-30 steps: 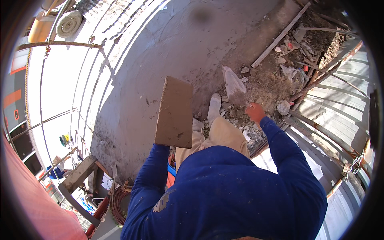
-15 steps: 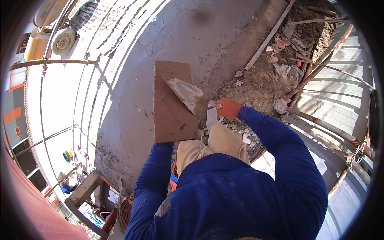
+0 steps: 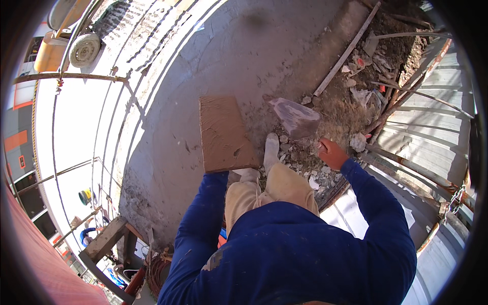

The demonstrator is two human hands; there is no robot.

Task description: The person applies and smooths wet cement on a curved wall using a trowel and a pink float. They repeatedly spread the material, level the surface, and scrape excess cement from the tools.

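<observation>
1. Your R hand is out front, R of your legs, fingers curled tight round the handle end of the trowel.
2. Trowel's pale, smeared blade points up-L, approx. level w/ the board's upper half, over the grey surface's edge nr the rubble; it's clear of the board.
3. Board is at the end of your L sleeve, just L of your foot; its face carries a brown, wet-looking coat w/ ridges and a small dent nr the lower R.
4. Your L hand is hidden by the board, so can't tell how its fingers are set.
5. Grey surface spreads beyond and L of the board.
6. Far R: wood strip, crumpled plastic, ribbed sheeting. Upper L: wheel.
</observation>
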